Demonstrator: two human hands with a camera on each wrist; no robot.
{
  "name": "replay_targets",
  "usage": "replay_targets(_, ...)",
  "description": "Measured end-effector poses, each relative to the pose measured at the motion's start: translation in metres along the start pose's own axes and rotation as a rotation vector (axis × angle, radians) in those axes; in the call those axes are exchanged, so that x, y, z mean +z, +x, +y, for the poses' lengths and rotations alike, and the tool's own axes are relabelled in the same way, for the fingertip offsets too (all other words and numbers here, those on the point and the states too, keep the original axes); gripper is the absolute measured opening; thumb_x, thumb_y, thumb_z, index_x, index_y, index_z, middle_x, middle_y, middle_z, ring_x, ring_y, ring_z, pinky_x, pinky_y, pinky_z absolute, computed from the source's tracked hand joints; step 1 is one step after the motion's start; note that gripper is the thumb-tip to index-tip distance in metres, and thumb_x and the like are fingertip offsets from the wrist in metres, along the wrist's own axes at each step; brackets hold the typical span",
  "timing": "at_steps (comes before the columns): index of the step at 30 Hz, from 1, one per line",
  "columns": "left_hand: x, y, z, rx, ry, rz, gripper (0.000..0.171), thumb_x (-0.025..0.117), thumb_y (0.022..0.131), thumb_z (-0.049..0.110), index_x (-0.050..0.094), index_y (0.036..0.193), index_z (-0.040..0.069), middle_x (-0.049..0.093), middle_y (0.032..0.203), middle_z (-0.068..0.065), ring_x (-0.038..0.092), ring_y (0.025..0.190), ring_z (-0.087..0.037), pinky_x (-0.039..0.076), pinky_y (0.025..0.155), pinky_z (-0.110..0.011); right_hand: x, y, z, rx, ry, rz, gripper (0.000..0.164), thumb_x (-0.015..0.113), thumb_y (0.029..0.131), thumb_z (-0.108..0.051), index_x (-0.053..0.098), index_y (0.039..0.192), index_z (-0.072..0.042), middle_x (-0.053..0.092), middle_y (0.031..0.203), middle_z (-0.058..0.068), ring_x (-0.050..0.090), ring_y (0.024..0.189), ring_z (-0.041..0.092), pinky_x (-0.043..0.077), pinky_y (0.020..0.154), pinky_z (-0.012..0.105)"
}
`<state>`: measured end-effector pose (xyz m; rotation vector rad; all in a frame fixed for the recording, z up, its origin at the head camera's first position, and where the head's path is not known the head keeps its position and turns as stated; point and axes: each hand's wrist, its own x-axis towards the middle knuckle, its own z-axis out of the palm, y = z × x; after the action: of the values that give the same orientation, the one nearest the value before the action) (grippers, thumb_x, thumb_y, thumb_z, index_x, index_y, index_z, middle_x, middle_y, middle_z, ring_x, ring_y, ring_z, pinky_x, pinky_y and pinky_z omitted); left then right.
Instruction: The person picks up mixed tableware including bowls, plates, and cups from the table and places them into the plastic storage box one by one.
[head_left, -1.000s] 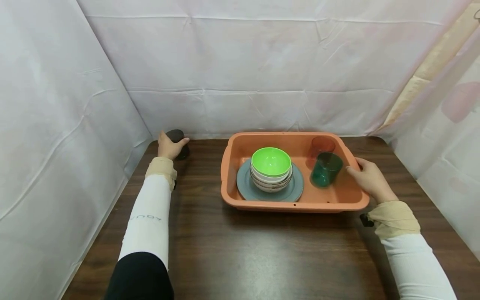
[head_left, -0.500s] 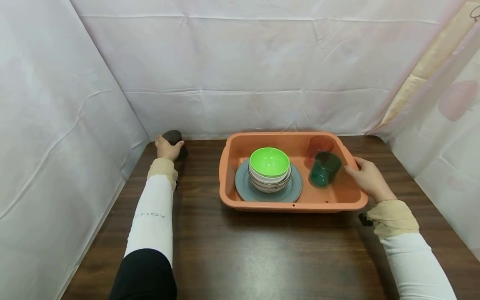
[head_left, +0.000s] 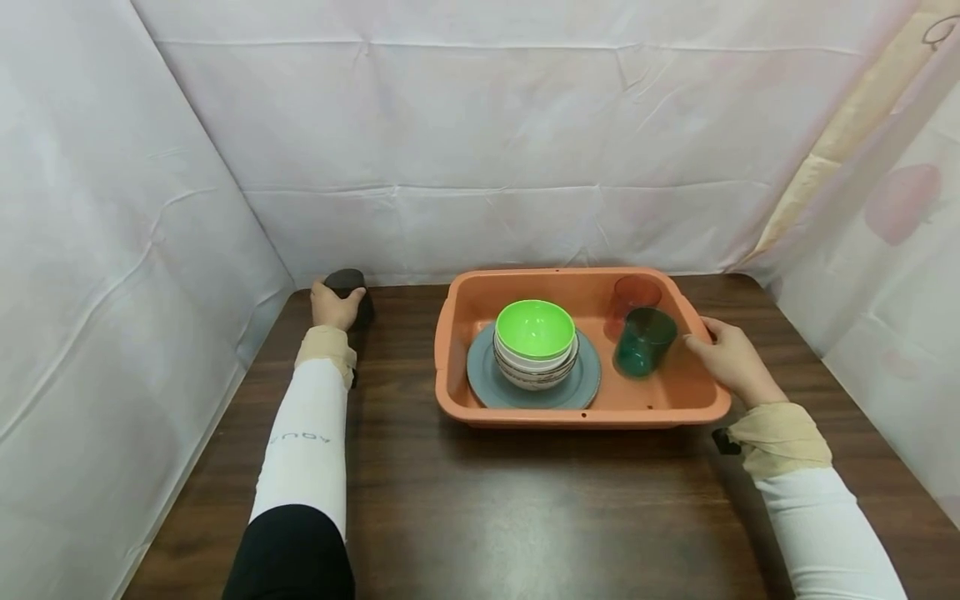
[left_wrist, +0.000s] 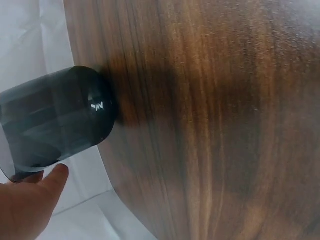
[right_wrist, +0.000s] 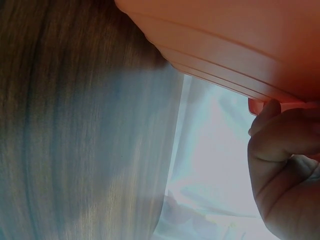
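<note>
Near the table's back left corner my left hand (head_left: 333,308) grips a dark translucent cup (head_left: 347,281). The left wrist view shows this cup (left_wrist: 60,117) from the side, its rounded base close to the table, with part of the hand (left_wrist: 30,200) below it. Most of the fingers are hidden. At the other side, my right hand (head_left: 735,358) holds the right rim of an orange plastic basin (head_left: 442,367), thumb over the edge. Seen from the right wrist, curled fingers (right_wrist: 280,132) hook under the rim of the basin (right_wrist: 240,40).
Inside the basin, a grey-blue plate (head_left: 487,390) bears stacked bowls topped by a green bowl (head_left: 536,329). A green cup (head_left: 645,343) and a red cup (head_left: 637,290) stand at its right. White sheets (head_left: 480,117) wall in the brown wooden table (head_left: 525,508).
The left thumb has drawn in closer around the dark cup. The right hand keeps its hold on the basin. The head view has shifted slightly.
</note>
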<state>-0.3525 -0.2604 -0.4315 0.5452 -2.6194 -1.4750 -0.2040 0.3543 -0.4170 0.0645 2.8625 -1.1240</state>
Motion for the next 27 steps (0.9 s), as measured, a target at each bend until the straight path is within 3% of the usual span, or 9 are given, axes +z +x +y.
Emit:
replay_targets(4, 0.003, -0.016, 0.008, 0.039, -0.004, -0.027, 0.09, 0.062, 0.117, 0.028, 0.004, 0.178, -0.002, 0.014, 0.186, -0.032, 0.022, 0.174, -0.05, 0.026, 0.142, -0.06, 0.0, 0.001, 0.001, 0.0, 0.003, 0.01, 0.066, 0.044, 0.119, -0.024, 0.033, 0.166, 0.021, 0.053, 0.155, 0.05, 0.062, 0.133, 0.06, 0.054, 0.109, 0.069)
replay_targets(11, 0.008, -0.025, 0.006, 0.118, -0.005, -0.049, 0.087, 0.066, 0.115, 0.028, 0.012, 0.176, -0.004, 0.023, 0.182, -0.035, 0.028, 0.171, -0.052, 0.029, 0.141, -0.062, 0.0, 0.003, 0.001, -0.007, -0.004, 0.022, 0.065, 0.045, 0.119, -0.023, 0.035, 0.164, 0.022, 0.053, 0.153, 0.05, 0.062, 0.132, 0.06, 0.054, 0.11, 0.069)
replay_targets(16, 0.007, -0.039, 0.015, 0.202, -0.072, -0.064, 0.087, 0.068, 0.114, 0.028, 0.016, 0.176, -0.005, 0.024, 0.182, -0.034, 0.028, 0.171, -0.051, 0.028, 0.141, -0.061, 0.001, 0.005, 0.002, -0.003, -0.002, 0.021, 0.066, 0.045, 0.119, -0.023, 0.035, 0.164, 0.023, 0.052, 0.154, 0.051, 0.061, 0.133, 0.061, 0.054, 0.11, 0.07)
replay_targets(27, 0.005, -0.067, 0.04, 0.34, -0.187, -0.078, 0.083, 0.07, 0.113, 0.029, 0.025, 0.176, 0.001, 0.033, 0.178, -0.03, 0.042, 0.162, -0.049, 0.044, 0.13, -0.063, -0.001, 0.008, 0.0, -0.008, -0.004, 0.014, 0.066, 0.044, 0.12, -0.024, 0.034, 0.165, 0.023, 0.049, 0.156, 0.052, 0.059, 0.136, 0.063, 0.052, 0.112, 0.072)
